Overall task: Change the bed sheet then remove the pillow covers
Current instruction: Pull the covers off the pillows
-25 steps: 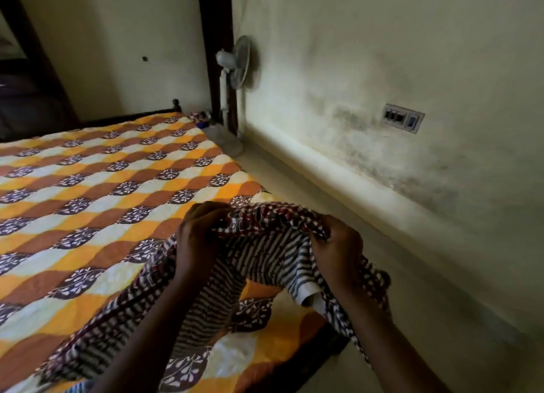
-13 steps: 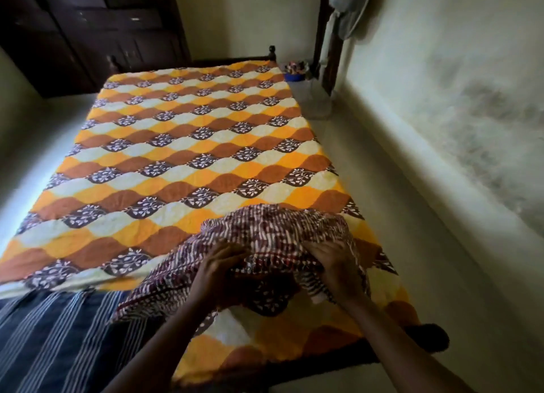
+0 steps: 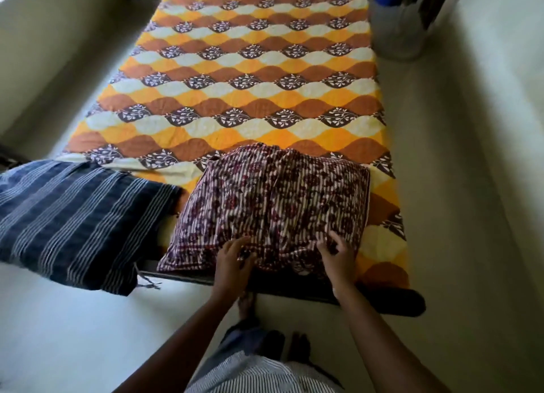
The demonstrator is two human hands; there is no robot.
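Maroon striped cloth pillow cover (image 3: 273, 198) has left hand (image 3: 232, 263) and right hand (image 3: 338, 260) spread on its near edge; better pinch tight, pull evenly.

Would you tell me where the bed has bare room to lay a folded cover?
The whole stretch of bed sheet beyond the maroon striped pillow is free, out to the far end. A narrow strip lies between that pillow and the bed's right edge. The near end is crowded by the blue striped pillow and the maroon one.
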